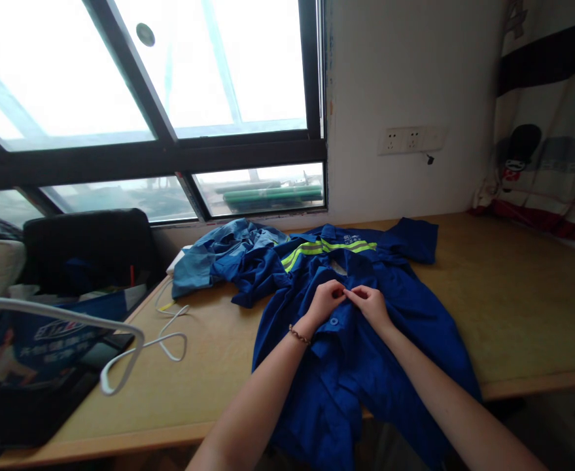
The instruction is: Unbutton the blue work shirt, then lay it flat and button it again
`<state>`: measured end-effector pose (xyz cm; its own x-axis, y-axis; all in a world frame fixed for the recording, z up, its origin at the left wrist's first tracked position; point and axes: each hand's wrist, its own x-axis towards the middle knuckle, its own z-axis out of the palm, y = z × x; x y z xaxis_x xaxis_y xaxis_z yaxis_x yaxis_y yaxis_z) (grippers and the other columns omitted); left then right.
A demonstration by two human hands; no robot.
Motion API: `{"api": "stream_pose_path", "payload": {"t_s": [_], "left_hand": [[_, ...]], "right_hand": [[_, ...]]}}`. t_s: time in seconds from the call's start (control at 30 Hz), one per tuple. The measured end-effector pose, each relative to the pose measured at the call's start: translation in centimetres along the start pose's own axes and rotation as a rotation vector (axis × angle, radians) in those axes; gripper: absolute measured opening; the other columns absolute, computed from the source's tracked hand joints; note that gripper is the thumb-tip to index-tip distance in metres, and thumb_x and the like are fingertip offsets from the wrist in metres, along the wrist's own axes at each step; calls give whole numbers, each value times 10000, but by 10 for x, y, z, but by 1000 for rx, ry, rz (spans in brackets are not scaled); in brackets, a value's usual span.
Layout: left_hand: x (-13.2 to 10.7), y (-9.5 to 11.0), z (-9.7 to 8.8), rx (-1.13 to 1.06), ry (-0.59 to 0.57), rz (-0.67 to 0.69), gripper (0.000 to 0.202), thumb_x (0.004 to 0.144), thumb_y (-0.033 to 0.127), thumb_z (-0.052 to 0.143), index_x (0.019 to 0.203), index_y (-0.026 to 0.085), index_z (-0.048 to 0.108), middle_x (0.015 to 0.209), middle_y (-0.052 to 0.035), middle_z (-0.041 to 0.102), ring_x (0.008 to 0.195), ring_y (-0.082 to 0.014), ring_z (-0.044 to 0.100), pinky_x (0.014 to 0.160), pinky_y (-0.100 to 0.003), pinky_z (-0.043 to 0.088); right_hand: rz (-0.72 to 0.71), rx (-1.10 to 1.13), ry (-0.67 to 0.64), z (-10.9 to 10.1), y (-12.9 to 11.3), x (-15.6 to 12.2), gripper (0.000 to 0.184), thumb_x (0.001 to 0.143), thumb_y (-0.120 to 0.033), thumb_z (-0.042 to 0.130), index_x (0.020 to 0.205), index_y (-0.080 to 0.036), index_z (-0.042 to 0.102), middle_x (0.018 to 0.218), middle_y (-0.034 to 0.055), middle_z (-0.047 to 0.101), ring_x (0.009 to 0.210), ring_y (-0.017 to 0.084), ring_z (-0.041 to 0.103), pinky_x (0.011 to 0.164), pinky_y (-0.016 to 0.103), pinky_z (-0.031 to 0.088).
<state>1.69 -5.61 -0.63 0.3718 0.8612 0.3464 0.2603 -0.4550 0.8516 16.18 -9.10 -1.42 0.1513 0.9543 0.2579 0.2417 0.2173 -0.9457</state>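
Observation:
A dark blue work shirt (405,314) with yellow-green reflective stripes lies spread on the wooden table (513,307), its hem hanging over the front edge. My left hand (324,301) and my right hand (369,303) meet at the shirt's front placket below the collar. Both pinch the fabric there, fingers pressed together. A blue button (333,321) shows just below my left hand. A beaded bracelet (299,335) circles my left wrist.
A second, lighter blue garment (218,255) lies crumpled at the table's back left. A white clothes hanger (125,356) juts over the left edge. A black chair (88,248) and a printed bag (46,340) stand left. Window and wall sockets (409,140) behind.

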Motion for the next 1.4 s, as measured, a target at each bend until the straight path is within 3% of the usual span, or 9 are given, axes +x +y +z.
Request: {"api": "stream_pose_path", "payload": {"t_s": [0.17, 0.3, 0.4, 0.57, 0.8, 1.13, 1.3, 1.4], "left_hand": [[0, -7, 4, 132, -27, 32, 119, 683, 264, 632, 720, 154, 605, 640, 4, 548, 592, -103, 475, 563, -208, 375], [2, -16, 3, -50, -69, -95, 272, 638, 338, 680, 802, 139, 594, 681, -20, 593, 626, -126, 540, 554, -214, 405], [4, -21, 4, -189, -89, -159, 303, 599, 350, 712, 738, 125, 564, 683, -31, 602, 638, -136, 565, 555, -218, 418], [5, -21, 8, -341, -67, -210, 343, 560, 376, 735, 661, 117, 533, 660, -25, 598, 620, -127, 563, 563, -225, 426], [6, -22, 8, -462, -99, -237, 319, 558, 333, 743, 690, 108, 560, 666, -20, 600, 598, -106, 544, 580, -226, 423], [5, -19, 8, -571, -126, -240, 266, 544, 263, 743, 668, 112, 561, 679, -12, 604, 604, -101, 542, 609, -226, 420], [6, -16, 2, -524, -104, -243, 229, 583, 249, 711, 712, 118, 573, 680, -16, 606, 595, -103, 543, 586, -225, 421], [11, -21, -9, -416, -4, -274, 199, 566, 195, 701, 686, 119, 562, 651, -10, 593, 582, -103, 536, 558, -215, 412]], "right_hand": [[10, -29, 26, 1, 9, 3, 278, 648, -434, 612, 648, -165, 684, 617, 32, 656, 601, 178, 584, 557, 255, 412], [106, 90, 109, 2, 14, 5, 319, 592, -464, 650, 671, -159, 699, 608, 40, 657, 561, 175, 569, 529, 263, 411], [195, 217, 125, 2, 15, 5, 332, 543, -456, 692, 685, -157, 704, 624, 47, 663, 560, 173, 568, 528, 268, 419], [280, 341, 131, 2, 14, 7, 331, 494, -424, 736, 674, -148, 702, 617, 46, 658, 550, 166, 563, 518, 269, 427], [415, 568, 117, 4, 15, 8, 281, 459, -355, 769, 615, -148, 660, 521, 17, 616, 472, 137, 529, 491, 265, 417], [363, 580, 74, 2, 12, 10, 347, 503, -443, 731, 648, -153, 606, 553, 20, 621, 510, 157, 561, 541, 290, 449], [326, 571, 194, -4, 15, 15, 322, 518, -422, 728, 671, -165, 608, 568, -1, 616, 530, 147, 558, 545, 275, 447], [278, 550, 324, -15, 16, 20, 313, 521, -407, 729, 685, -168, 609, 585, -9, 613, 541, 137, 553, 533, 258, 439]]}}
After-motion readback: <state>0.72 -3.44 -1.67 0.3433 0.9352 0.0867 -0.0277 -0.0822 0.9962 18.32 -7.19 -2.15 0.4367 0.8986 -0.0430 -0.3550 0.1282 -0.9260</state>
